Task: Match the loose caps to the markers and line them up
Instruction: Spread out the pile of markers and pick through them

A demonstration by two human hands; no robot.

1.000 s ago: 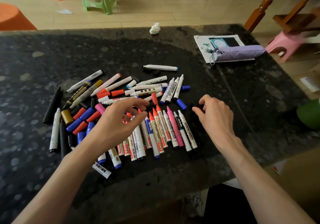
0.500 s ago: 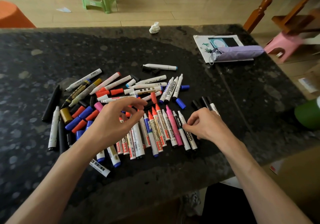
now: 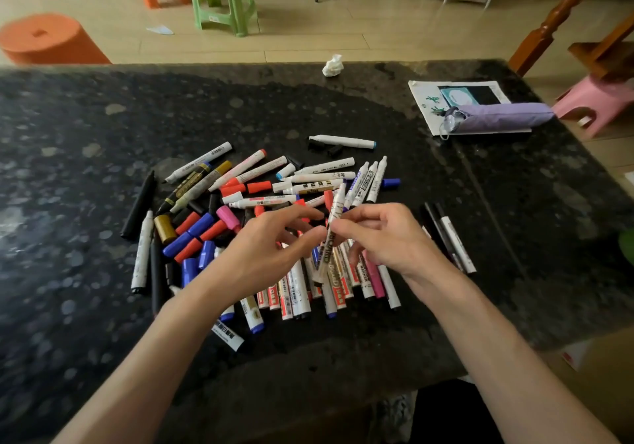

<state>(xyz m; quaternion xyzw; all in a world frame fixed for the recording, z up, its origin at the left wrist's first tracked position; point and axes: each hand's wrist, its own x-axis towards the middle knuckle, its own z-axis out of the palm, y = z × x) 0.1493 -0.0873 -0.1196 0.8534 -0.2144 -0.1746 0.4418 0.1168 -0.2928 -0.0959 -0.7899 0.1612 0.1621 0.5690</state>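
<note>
A white marker [image 3: 325,254] with black lettering is lifted over the pile, tilted with its tip up. My right hand [image 3: 387,237] pinches it near the middle. The thumb and forefinger of my left hand [image 3: 260,254] meet it from the other side. Under my hands lies a row of markers [image 3: 298,292], side by side, partly hidden. Loose red, blue, pink and gold caps [image 3: 192,234] lie in a heap to the left, and more uncapped markers [image 3: 319,186] are scattered behind.
A few thin black pens [image 3: 446,234] lie right of my right hand. On the dark stone table [image 3: 103,117], a purple folded umbrella [image 3: 497,117] rests on a booklet [image 3: 425,100] at the back right; a crumpled tissue [image 3: 332,65] is at the far edge. Plastic stools stand beyond.
My right hand took a white marker from the right end of the row and lifted it up to my left hand, which now touches it. The camera moved closer.
</note>
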